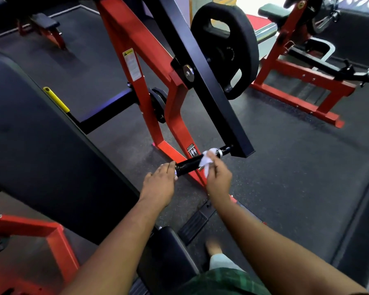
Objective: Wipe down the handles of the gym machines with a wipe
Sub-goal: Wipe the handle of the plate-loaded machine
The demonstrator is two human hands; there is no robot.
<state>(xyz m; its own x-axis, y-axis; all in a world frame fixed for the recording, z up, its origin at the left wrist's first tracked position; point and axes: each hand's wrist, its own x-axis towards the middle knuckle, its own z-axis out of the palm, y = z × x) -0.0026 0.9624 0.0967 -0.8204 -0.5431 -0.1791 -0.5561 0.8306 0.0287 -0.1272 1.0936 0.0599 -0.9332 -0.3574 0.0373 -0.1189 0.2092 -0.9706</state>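
Left hand grips the near end of the black handle, steadying it; right hand pinches the white wipe around it near the chrome collar. Mid-wipe I'd say, next slide toward the left hand.

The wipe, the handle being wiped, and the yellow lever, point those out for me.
wipe (207, 161), head view, on its white folds.
handle (189, 166), head view, on its bare black middle.
yellow lever (56, 99), head view, midway along its length.
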